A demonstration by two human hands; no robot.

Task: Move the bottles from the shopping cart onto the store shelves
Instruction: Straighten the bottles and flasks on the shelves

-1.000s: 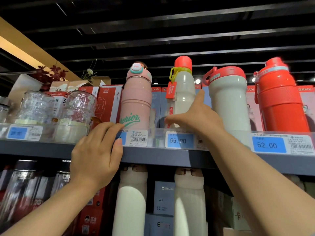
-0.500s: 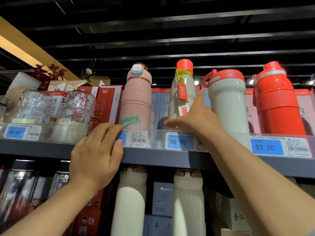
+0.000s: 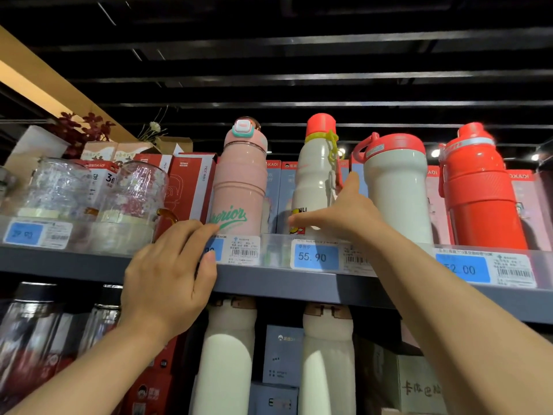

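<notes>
Nearest the camera, the left hand (image 3: 167, 283) rested on the front edge of the grey upper shelf (image 3: 284, 284), fingers loosely bent, fingertips at a blue price tag, gripping nothing. The right hand (image 3: 344, 218) reached over that edge, thumb up and fingers wrapped round the lower body of the white bottle with the red cap (image 3: 314, 178), which stood upright near the front edge above a tag reading "55.90" (image 3: 315, 257). Just left stood the pink bottle (image 3: 241, 187), green script on it ending "erior". To the right, a white bottle with a red lid (image 3: 396, 187), then the red bottle (image 3: 478, 187) above a tag reading "52.00" (image 3: 462, 269). Behind them, boxes showed "KAOI"; the lower shelf's white bottles (image 3: 227, 354) stood below.
</notes>
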